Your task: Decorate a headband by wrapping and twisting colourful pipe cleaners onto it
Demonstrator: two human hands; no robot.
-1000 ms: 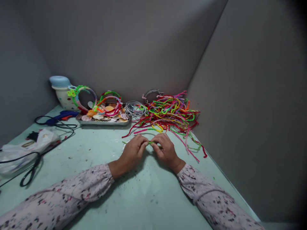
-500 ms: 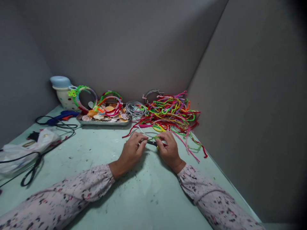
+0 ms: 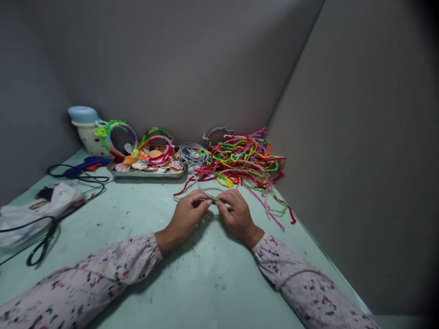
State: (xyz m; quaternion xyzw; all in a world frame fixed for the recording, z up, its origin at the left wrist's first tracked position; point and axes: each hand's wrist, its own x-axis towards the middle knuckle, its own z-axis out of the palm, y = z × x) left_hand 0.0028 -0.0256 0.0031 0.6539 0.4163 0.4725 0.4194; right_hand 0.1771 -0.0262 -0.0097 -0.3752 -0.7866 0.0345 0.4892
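Over the middle of the table, my left hand [image 3: 188,214] and my right hand [image 3: 237,213] are close together, fingertips pinched. Between them is a short stretch of green pipe cleaner [image 3: 216,199], held from both sides. A thin grey wire [image 3: 199,184] curves up from the fingertips of my left hand; whether the green piece is wound around it cannot be made out. Just beyond the hands lies a pile of coloured pipe cleaners [image 3: 245,160], with loose strands trailing toward my right hand. A coil of grey wire [image 3: 194,153] sits left of the pile.
At the back left, a metal tray [image 3: 146,174] holds seashells [image 3: 154,162] and decorated headbands [image 3: 118,139]. Behind it stands a blue-lidded container [image 3: 89,135]. A blue tool [image 3: 82,167], black cord [image 3: 55,224] and plastic bag [image 3: 37,212] lie leftward. Walls rise behind and right.
My hands have drawn closer together, and my right hand has shifted slightly left. The dark scissor-like blade seen beneath the fingers is now hidden. Less of the green pipe cleaner shows.
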